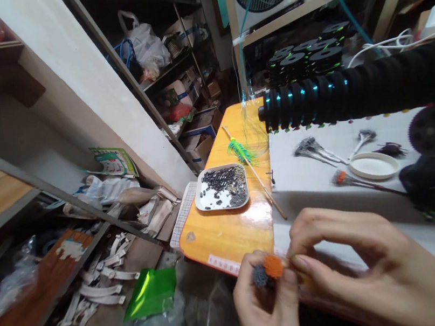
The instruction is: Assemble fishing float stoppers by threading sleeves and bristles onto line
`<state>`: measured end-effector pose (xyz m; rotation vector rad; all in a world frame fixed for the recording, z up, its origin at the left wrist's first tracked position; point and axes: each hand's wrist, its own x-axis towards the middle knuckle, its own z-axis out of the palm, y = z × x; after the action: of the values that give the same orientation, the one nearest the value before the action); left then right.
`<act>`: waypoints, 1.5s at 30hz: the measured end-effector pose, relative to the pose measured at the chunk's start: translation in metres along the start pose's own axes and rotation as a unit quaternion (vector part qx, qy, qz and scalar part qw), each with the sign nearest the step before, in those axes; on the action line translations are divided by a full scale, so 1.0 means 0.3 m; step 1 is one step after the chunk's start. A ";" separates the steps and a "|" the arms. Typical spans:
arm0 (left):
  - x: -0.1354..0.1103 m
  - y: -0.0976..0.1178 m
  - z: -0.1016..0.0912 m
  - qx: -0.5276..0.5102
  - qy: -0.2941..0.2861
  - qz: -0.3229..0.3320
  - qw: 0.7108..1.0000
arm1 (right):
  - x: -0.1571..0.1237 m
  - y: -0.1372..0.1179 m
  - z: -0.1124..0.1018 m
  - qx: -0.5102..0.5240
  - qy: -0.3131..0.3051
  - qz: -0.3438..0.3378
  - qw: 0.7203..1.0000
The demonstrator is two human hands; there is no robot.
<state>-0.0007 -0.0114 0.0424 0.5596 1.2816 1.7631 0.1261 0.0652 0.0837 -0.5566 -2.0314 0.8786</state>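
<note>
Close to the table's front edge, my left hand (251,310) is closed around a round orange tufted head (273,267) and a dark grey one (260,276), side by side. Their lower parts are hidden in the fingers. My right hand (389,273) touches or nearly touches the left at the orange head's right side. Its thumb and forefinger are pinched together; anything between them is too small to make out. Similar grey tufted stems (316,149) lie on the white surface beyond, along with an orange-tipped stem (341,178).
On the yellow table (228,237) stand a white tray (199,204) of small dark pieces and a stick (264,186) with green tinsel. A round white lid (373,167) lies at right. Above it, a black ribbed roll (353,85) juts in. Shelves rise at left.
</note>
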 end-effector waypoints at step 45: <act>0.141 0.104 -0.191 0.141 0.016 0.239 0.961 | -0.018 0.021 -0.045 -0.133 -0.072 -0.117 0.982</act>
<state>-0.0785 -0.0095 0.0445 1.0809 1.5233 1.9880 0.1407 0.0710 0.0815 -0.3942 -2.3086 0.5220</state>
